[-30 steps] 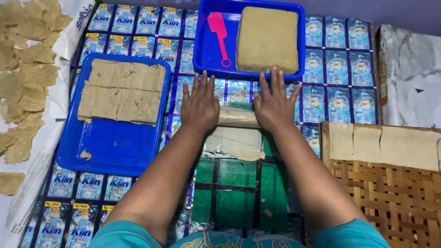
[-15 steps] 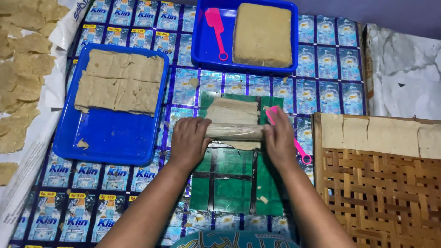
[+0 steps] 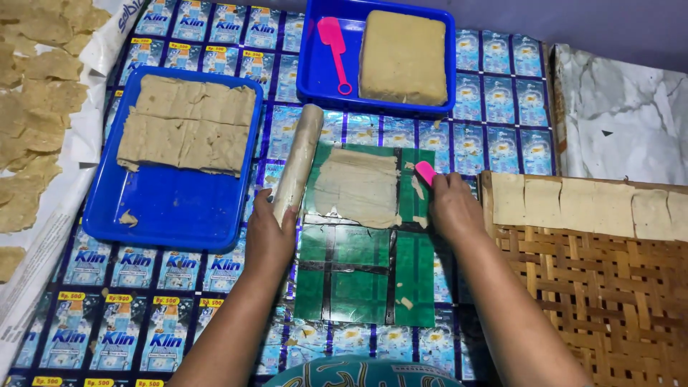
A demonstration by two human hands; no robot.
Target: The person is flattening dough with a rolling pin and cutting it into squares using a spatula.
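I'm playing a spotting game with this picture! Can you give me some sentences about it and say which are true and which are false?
1. The left hand holds a rolling pin. True.
2. The flattened dough sheet lies on a red board. False: it lies on a green board.
3. The right hand holds something pink. True.
4. The thick dough block sits in the woven tray. False: it sits in a blue tray.
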